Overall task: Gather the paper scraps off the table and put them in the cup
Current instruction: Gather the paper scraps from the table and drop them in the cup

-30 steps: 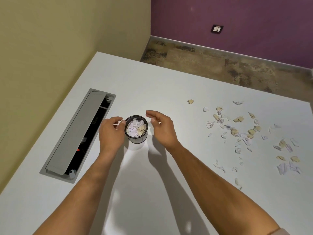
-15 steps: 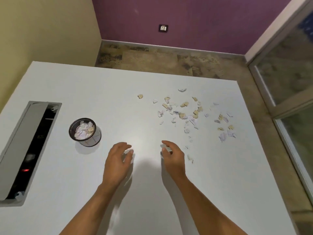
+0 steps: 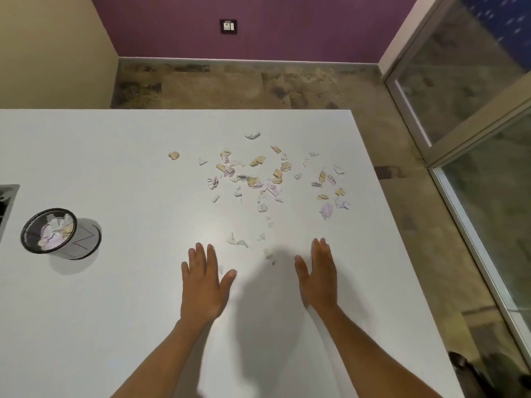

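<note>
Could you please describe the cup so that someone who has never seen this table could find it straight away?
Look to the left part of the white table, beside the grey hatch at its edge. There stands the cup, apart from the loose scraps: a dark-rimmed, see-through container, already holding white and tan paper pieces.

The table (image 3: pixel 115 326) and hatch (image 3: pixel 7 202) are cut off at the left edge. The dark object (image 3: pixel 462 366) at lower right is blurred beyond identification.
</note>
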The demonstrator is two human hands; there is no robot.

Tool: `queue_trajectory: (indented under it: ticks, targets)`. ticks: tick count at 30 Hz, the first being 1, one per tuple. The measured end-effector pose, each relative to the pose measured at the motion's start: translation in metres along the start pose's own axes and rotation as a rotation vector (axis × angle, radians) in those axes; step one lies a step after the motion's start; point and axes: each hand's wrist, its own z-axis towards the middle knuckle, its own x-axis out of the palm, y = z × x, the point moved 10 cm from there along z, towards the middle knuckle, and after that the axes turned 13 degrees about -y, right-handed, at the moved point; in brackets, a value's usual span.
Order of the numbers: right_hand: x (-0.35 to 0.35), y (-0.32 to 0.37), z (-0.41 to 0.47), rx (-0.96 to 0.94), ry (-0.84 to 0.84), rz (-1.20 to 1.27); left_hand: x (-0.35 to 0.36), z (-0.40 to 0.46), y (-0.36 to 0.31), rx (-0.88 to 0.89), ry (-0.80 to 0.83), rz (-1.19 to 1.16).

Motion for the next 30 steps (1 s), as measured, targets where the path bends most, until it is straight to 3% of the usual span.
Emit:
queue_trajectory:
  ticks: [3,6,14,18,22,25,30]
  targets:
    - [0.022,-0.013,-0.007,-0.12,0.126,-0.232,0.015,-0.009,-0.018,-0.051,-0.041,0.102]
    - [0.038,-0.008,-0.01,-0.152,0.122,-0.355,0.026,-0.007,-0.03,-0.128,-0.085,0.154]
    - [0.069,0.035,0.027,-0.245,0.103,-0.373,0.046,0.044,-0.069,-0.02,-0.097,0.224]
    - [0.052,0.038,0.053,-0.306,0.037,-0.245,0.042,0.075,-0.088,0.129,-0.097,0.099]
    - [0.006,-0.007,0.098,-0.145,-0.163,-0.123,-0.002,0.116,-0.067,0.052,-0.297,-0.084]
    - [-0.01,-0.043,0.127,-0.013,-0.201,-0.117,-0.027,0.144,-0.047,-0.052,-0.39,-0.089]
    - [0.003,-0.056,0.154,0.021,-0.11,-0.176,-0.017,0.18,-0.037,-0.116,-0.304,-0.02]
